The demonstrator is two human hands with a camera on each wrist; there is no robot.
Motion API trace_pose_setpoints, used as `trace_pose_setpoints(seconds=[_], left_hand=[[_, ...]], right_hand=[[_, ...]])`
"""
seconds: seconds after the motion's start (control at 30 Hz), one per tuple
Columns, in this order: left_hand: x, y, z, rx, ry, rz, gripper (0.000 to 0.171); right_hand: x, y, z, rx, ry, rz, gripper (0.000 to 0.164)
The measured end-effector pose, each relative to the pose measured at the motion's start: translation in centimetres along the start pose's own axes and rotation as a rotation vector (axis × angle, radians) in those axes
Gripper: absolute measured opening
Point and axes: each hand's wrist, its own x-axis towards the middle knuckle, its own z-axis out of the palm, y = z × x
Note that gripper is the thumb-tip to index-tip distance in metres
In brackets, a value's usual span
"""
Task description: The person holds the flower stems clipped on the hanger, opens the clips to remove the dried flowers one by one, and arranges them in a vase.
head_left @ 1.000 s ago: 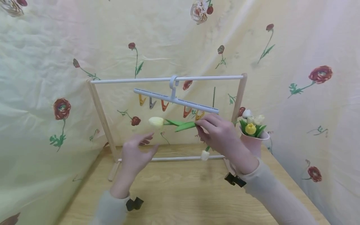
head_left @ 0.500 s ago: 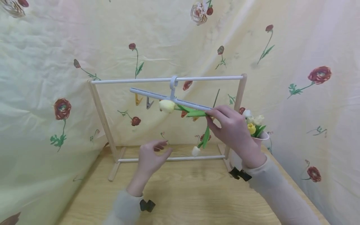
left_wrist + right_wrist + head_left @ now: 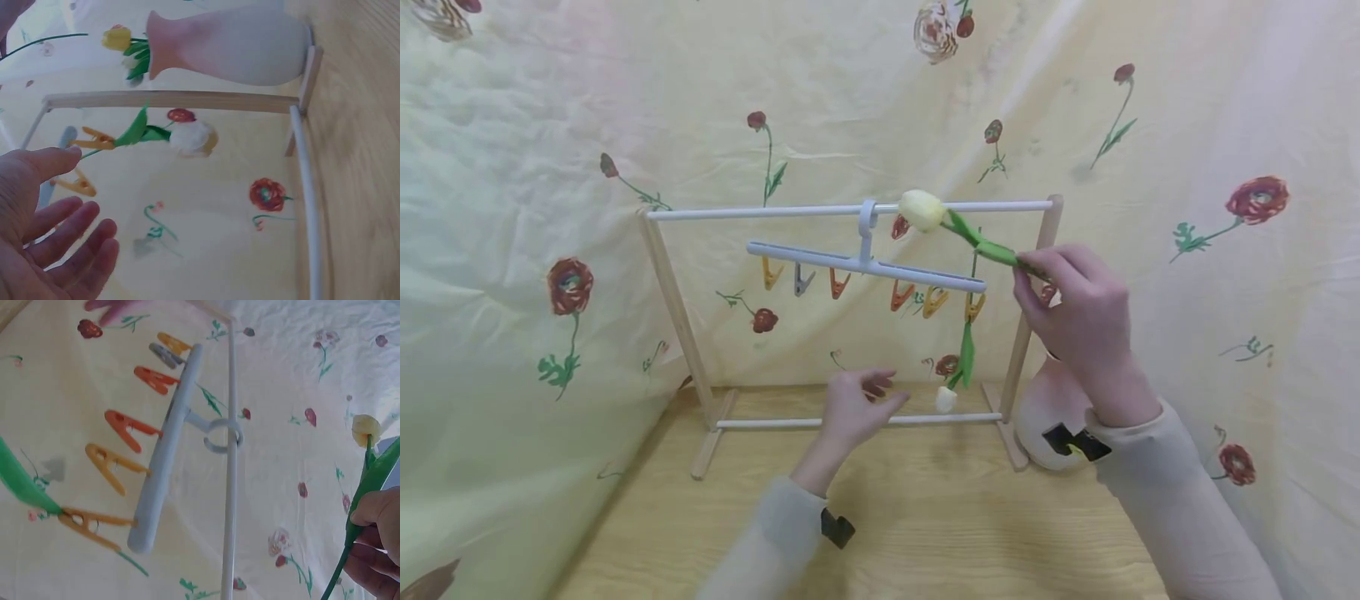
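My right hand (image 3: pixel 1078 312) pinches the green stem of a pale yellow tulip (image 3: pixel 922 210) at the right of the rack; the bloom points up and left, overlapping the top rail. A light blue clip hanger (image 3: pixel 820 257) hangs from that rail, its right end lower. From its rightmost orange-yellow clip (image 3: pixel 94 526) a white tulip (image 3: pixel 946 400) hangs head down. My left hand (image 3: pixel 859 408) is under the hanger, left of the white bloom, fingers relaxed and holding nothing. The left wrist view shows its spread fingers (image 3: pixel 75 244) overlapping the hanger.
The drying rack has wooden side posts (image 3: pixel 673 317) and a white lower bar (image 3: pixel 767 425) near the wooden table (image 3: pixel 925 517). A pink and white vase (image 3: pixel 231 47) with tulips stands beyond its right post, partly behind my right forearm. Flowered cloth (image 3: pixel 820 100) surrounds the table.
My right hand has moved right and up with the pale yellow tulip, away from the hanger's right end. My left hand has shifted right. The hanger and white tulip have swung slightly.
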Motion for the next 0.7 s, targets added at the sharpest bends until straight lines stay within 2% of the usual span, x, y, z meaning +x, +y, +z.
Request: trace_pose_setpoints(seconds=[0.13, 0.23, 0.37, 0.6, 0.7], left_hand=[[0.5, -0.7, 1.5, 0.008, -0.09, -0.058, 0.049], [0.9, -1.4, 2.5, -0.002, -0.109, -0.076, 0.054], [1.6, -1.8, 3.7, -0.062, -0.077, -0.071, 0.054], [3.1, -1.9, 5.9, -0.194, 0.03, -0.05, 0.042], [3.5, -1.9, 6.9, -0.219, 0.041, -0.077, 0.043]], right_hand=[[0.1, 1.0, -0.9, -0.013, 0.024, 0.038, 0.013], [0.0, 1.7, -1.3, -0.029, 0.047, 0.057, 0.014], [-0.2, 2.7, -1.8, -0.049, 0.086, 0.096, 0.017], [-0.6, 4.3, -2.4, -0.087, 0.142, 0.161, 0.02], [-0.9, 4.9, -2.6, -0.099, 0.146, 0.184, 0.02]])
